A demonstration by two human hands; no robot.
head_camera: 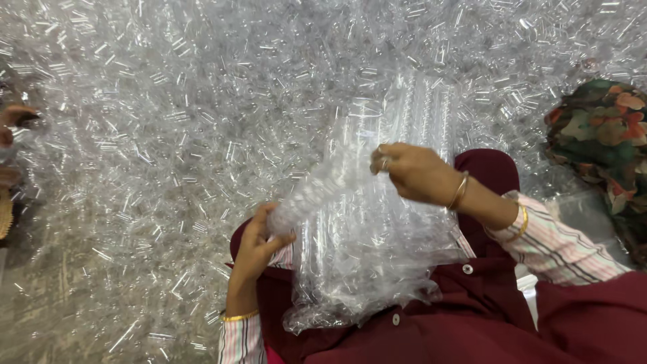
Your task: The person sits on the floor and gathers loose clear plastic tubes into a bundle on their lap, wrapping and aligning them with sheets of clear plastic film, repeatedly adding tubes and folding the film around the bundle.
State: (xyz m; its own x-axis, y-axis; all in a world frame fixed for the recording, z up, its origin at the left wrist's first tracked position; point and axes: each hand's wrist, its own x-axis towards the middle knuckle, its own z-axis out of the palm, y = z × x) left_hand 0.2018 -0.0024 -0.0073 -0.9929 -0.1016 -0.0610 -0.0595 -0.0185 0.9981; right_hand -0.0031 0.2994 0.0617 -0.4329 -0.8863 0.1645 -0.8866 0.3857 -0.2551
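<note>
A clear plastic bag (pixel 364 269) rests on the person's lap, partly filled with small clear plastic tubes. The left hand (pixel 259 246) grips its near side, fingers curled shut around a bunched roll of tubes inside the film. Just beyond those fingers, the right hand (pixel 414 172) pinches the bag's upper edge, fingertips pressed together on the plastic. A row of tubes stands upright in the bag past the right fingers. Farther out, a huge loose heap of clear tubes (pixel 202 101) covers the floor, so most seems unpacked. Another person's patterned sleeve (pixel 603 135) sits at far right.
</note>
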